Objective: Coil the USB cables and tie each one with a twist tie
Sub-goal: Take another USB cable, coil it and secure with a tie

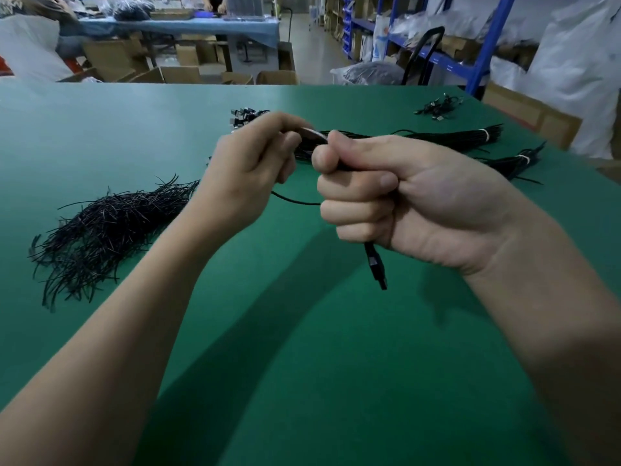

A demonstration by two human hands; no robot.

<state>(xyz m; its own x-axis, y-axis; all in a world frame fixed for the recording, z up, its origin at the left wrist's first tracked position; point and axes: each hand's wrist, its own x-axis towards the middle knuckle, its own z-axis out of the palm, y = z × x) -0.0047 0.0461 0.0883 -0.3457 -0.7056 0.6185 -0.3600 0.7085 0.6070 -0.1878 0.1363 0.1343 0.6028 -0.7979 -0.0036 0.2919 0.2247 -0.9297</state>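
Note:
My right hand (pixel 403 200) is closed in a fist round a black USB cable (pixel 374 260), whose plug end hangs out below the fist. My left hand (pixel 255 166) pinches the same cable just left of the fist, and a thin loop of it sags between the two hands. Both hands hover above the green table (pixel 302 348). A loose heap of black twist ties (pixel 100 227) lies on the table to the left. Behind the hands lies a long bundle of black USB cables (pixel 447 137) with plugs at its left end.
A second tied bundle (pixel 517 161) lies at the right edge of the table, and a small cluster of cables (pixel 440 107) sits at the far right corner. Beyond the table stand cardboard boxes, blue shelving on the right, and people at a far bench.

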